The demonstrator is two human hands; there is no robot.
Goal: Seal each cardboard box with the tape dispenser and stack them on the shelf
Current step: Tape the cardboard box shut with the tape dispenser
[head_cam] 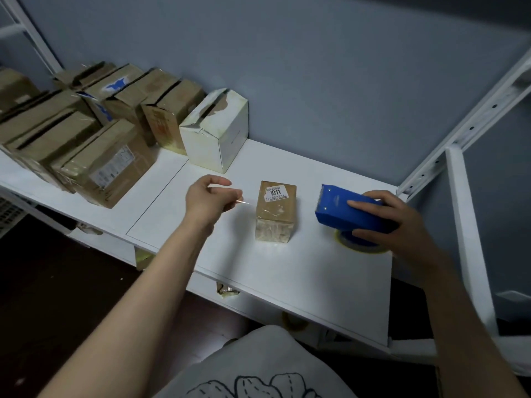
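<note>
A small cardboard box (pixel 275 214) stands on the white shelf (pixel 287 268), about midway between the two hands. Its flaps are closed, glossy clear tape covers its top and near face, and a white label (pixel 276 193) reading 1011 sits at the far edge of its top. Nothing of its contents shows.

The left hand (pixel 208 198) hovers just left of this box without touching it, fingers curled inward. A thin pale streak runs from the fingertips toward the box; I cannot tell whether the hand pinches anything.

The right hand (pixel 402 222), well to the right, grips the blue tape dispenser (pixel 342 209), whose toothed blade points toward the box. A yellowish tape roll (pixel 353 245) sits under it against the shelf.

At the far left a cluster of brown boxes (pixel 86 133) crowds the shelf, several with dark gaps between their flaps. Just right of them stands a white box (pixel 215 136) with a torn, partly lifted top. Their insides are hidden.
</note>
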